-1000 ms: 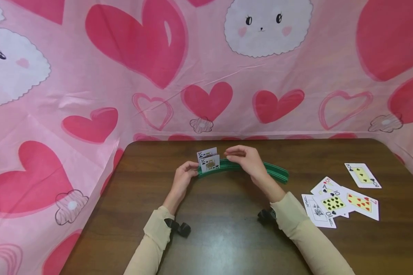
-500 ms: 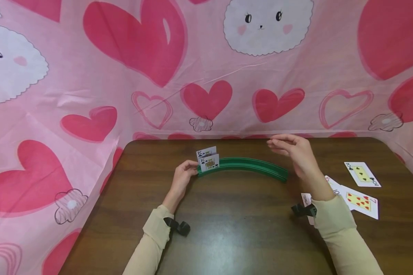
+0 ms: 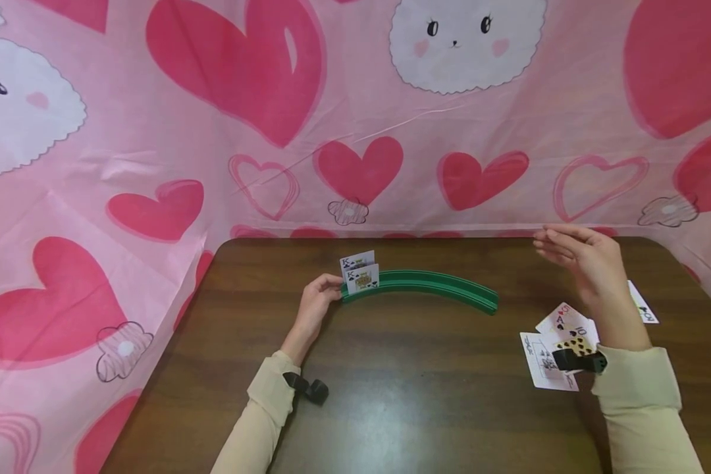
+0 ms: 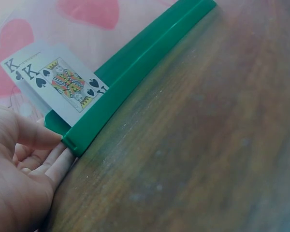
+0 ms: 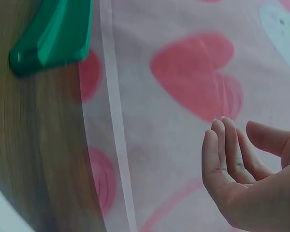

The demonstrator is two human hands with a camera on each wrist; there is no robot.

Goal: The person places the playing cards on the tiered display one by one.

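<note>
A curved green card holder (image 3: 426, 282) lies on the wooden table. Two playing cards stand one behind the other in its left end: a king of spades (image 4: 63, 84) in front, and another black king (image 4: 12, 65) mostly covered behind it. At that same end, my left hand (image 3: 313, 306) pinches the holder's tip between thumb and fingers, just beside the cards. My right hand (image 3: 592, 266) is raised at the far right of the table, its fingers loosely bent and holding nothing, as the right wrist view also shows.
Face-up cards overlap on the right: a joker (image 3: 533, 362), a ten of spades (image 3: 577, 344) and a red five (image 3: 559, 315), partly under my right wrist. A separate card (image 3: 646, 309) farther right is half hidden by that arm. Pink heart-print cloth (image 3: 421, 191) hangs behind the table.
My right hand has moved from over the middle of the holder out to the right, above the loose cards. My left hand and the two standing kings stay in place.
</note>
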